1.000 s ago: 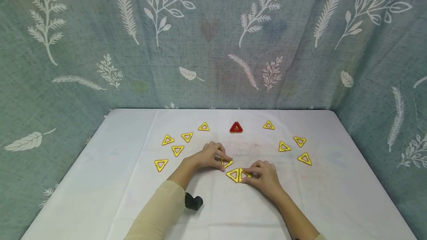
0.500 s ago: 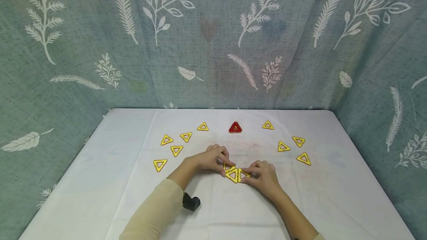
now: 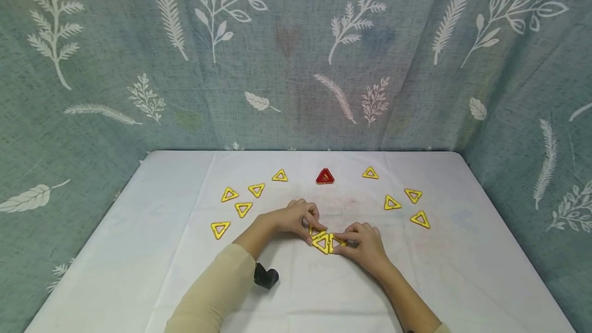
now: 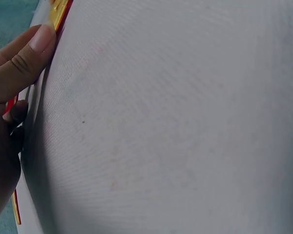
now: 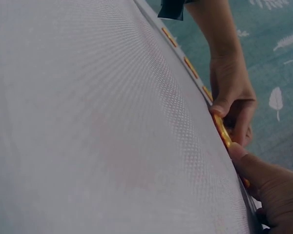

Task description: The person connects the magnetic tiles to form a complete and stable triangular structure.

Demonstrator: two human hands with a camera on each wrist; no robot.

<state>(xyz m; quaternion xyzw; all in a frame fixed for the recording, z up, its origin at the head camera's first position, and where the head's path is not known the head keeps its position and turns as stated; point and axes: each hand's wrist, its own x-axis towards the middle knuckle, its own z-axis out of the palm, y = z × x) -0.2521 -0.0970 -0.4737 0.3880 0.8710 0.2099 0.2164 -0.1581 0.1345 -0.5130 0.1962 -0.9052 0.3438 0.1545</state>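
Three yellow triangular frame tiles lie together mid-table. My left hand [image 3: 296,218] pinches the upper-left tile [image 3: 319,234] between thumb and fingers and partly hides it. Below it lies the middle tile [image 3: 328,243], its upper-left side against that tile. On the right, another tile [image 3: 331,243] meets the middle one edge to edge, and my right hand [image 3: 365,245] pinches its outer corners. In the left wrist view, my left thumb [image 4: 31,56] is at a yellow tile edge [image 4: 58,14]. The right wrist view shows both hands along the row of tile edges [image 5: 221,129].
A red triangle [image 3: 325,181] sits at the back of the white-covered table [image 3: 139,251]. Several loose yellow triangles lie to the left, such as one tile [image 3: 220,236], and to the right, such as another tile [image 3: 426,224]. A black device [image 3: 265,276] hangs at the left wrist.
My left hand has moved slightly right, bringing its tile from a gap away to against the middle tile. The right hand stays on its tile; the last half second shows almost no movement.
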